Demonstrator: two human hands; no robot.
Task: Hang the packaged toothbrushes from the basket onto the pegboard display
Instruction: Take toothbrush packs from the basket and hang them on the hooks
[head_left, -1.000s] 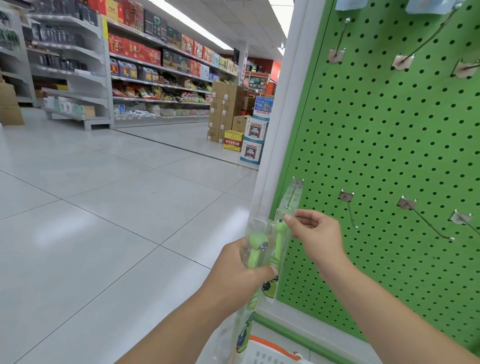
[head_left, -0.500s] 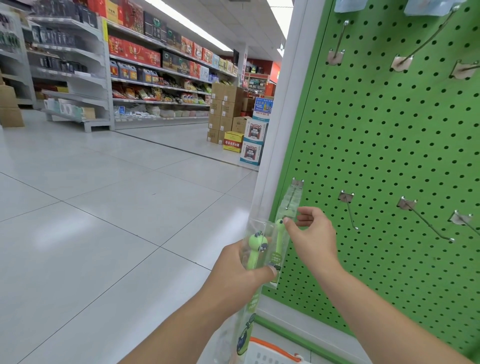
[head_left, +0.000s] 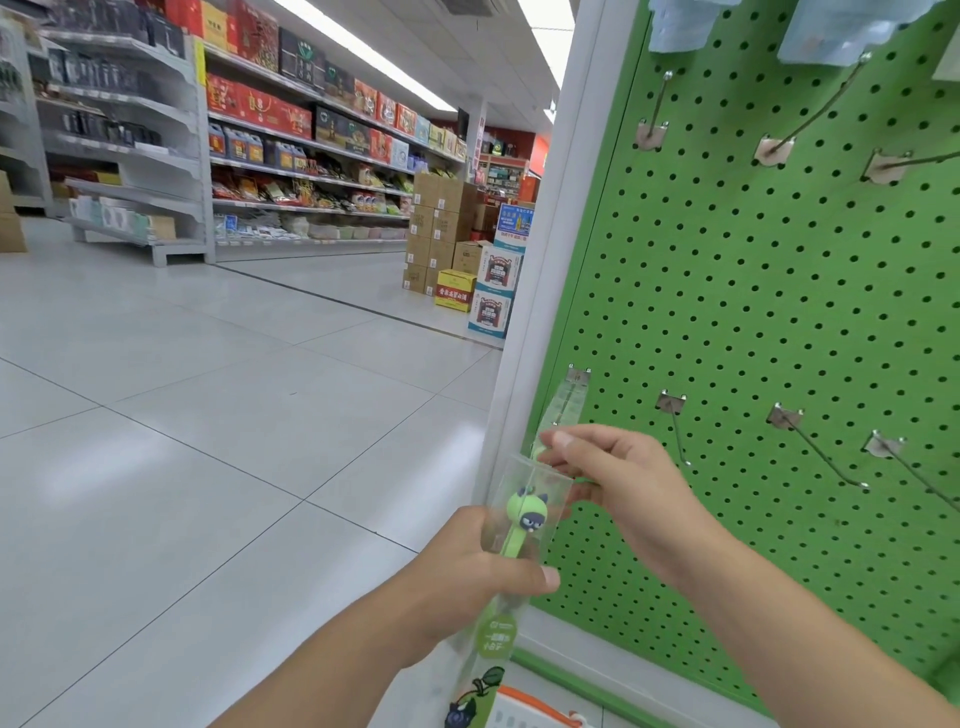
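Toothbrush package (head_left: 511, 540), clear plastic with a green cartoon-headed brush inside, was held upright at the left edge of the green pegboard (head_left: 753, 312). The left hand (head_left: 467, 577) gripped its middle, fingers curled round it; the right hand (head_left: 618, 483) pinched its top, just below the leftmost lower hook (head_left: 577, 375). Other bare hooks (head_left: 821, 452) stuck out to the right. An orange-rimmed basket (head_left: 535, 714) showed below.

The basket (head_left: 524, 714), lying below the pegboard (head_left: 779, 312), is being cut off by the bottom edge. The left hand (head_left: 467, 577) is covering the toothbrush package (head_left: 522, 525) at mid-length; print on the package is appearing too small to read.
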